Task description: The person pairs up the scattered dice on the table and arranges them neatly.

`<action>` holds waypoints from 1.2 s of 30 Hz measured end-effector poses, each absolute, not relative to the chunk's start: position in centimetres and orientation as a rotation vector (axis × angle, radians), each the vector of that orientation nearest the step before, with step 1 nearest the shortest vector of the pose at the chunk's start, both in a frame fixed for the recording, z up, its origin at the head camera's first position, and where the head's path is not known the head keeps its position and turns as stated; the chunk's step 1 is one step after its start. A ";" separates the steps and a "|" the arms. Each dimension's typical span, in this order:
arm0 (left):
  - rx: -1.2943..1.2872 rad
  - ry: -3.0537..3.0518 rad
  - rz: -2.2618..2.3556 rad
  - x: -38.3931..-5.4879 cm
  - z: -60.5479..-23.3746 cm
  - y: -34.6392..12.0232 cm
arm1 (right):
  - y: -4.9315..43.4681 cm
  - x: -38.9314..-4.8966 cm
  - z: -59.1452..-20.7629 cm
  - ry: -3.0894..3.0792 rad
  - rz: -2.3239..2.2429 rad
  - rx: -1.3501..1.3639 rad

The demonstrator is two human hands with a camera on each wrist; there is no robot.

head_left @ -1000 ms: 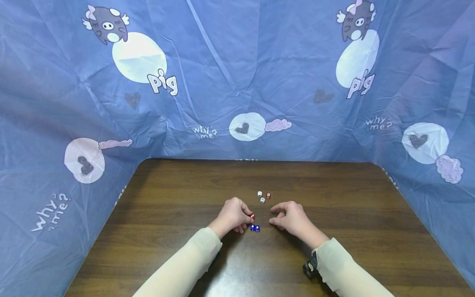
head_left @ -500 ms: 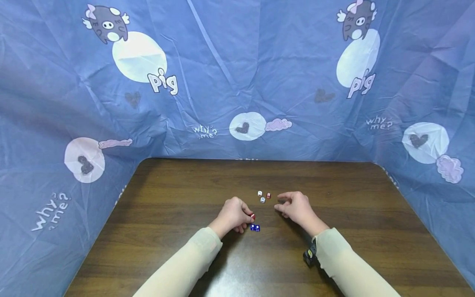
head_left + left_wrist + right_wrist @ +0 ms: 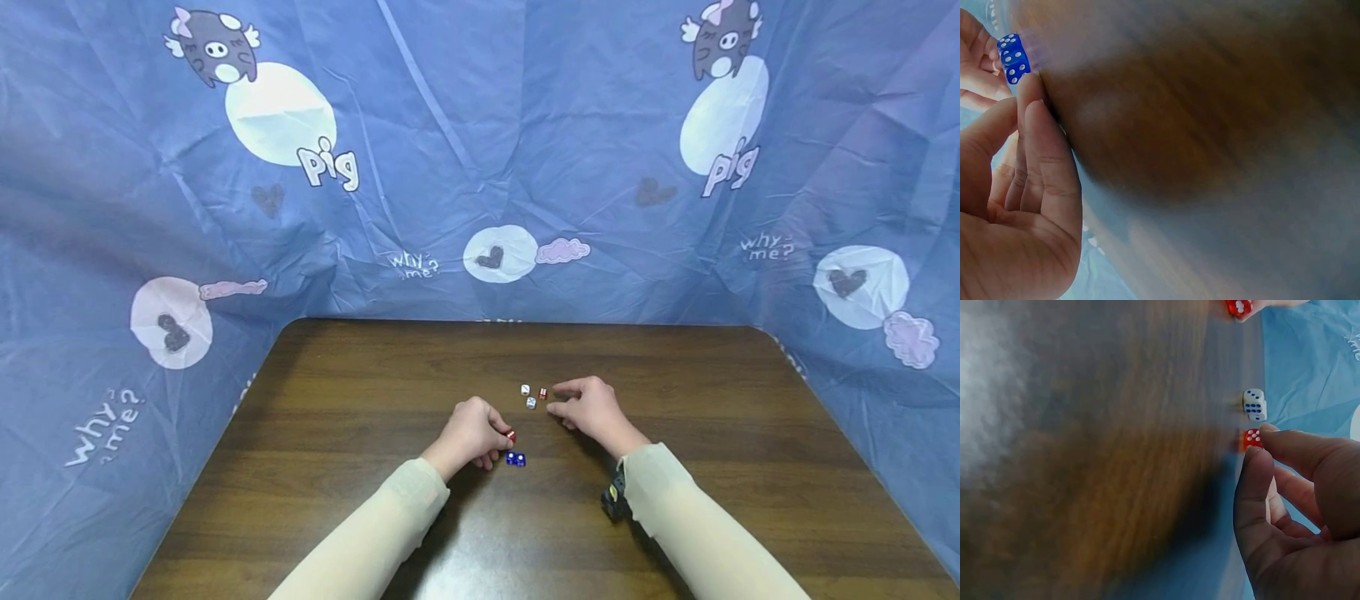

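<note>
Between thumb and forefinger my left hand [image 3: 471, 433] pinches a red die [image 3: 511, 436]. Two blue dice [image 3: 515, 459] lie side by side on the table just in front of it; in the left wrist view the blue dice [image 3: 1013, 59] show beyond the fingertips. My right hand [image 3: 592, 410] is just right of a second red die [image 3: 543, 394], thumb and forefinger apart. From the right wrist, that red die [image 3: 1252, 439] appears just beyond the fingertips, partly covered by them. Two white dice [image 3: 528, 397] rest left of this red die.
Everything lies on a brown wood-grain table [image 3: 360, 375] with rounded far corners. A blue printed cloth [image 3: 420, 167] hangs behind and at both sides. A black device [image 3: 614, 497] is strapped at the right wrist.
My right hand has moved away from me, from beside the blue dice to beside the far red die. The left hand stays in place with its red die.
</note>
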State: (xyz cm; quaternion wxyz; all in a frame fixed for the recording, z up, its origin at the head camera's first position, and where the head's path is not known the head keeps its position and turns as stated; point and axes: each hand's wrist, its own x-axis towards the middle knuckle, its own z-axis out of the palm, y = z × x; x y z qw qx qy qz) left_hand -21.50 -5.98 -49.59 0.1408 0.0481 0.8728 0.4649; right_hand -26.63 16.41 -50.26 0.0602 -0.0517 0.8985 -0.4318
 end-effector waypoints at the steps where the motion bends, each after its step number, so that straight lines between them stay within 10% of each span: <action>1: 0.147 2.521 1.345 -21.5 -49.6 -6.0 | 16.4 -26.8 -50.3 2.722 -1.298 -0.154; 36: 0.137 2.519 1.358 -21.6 -49.6 -6.0 | 14.8 -28.6 -50.9 2.741 -1.299 -0.108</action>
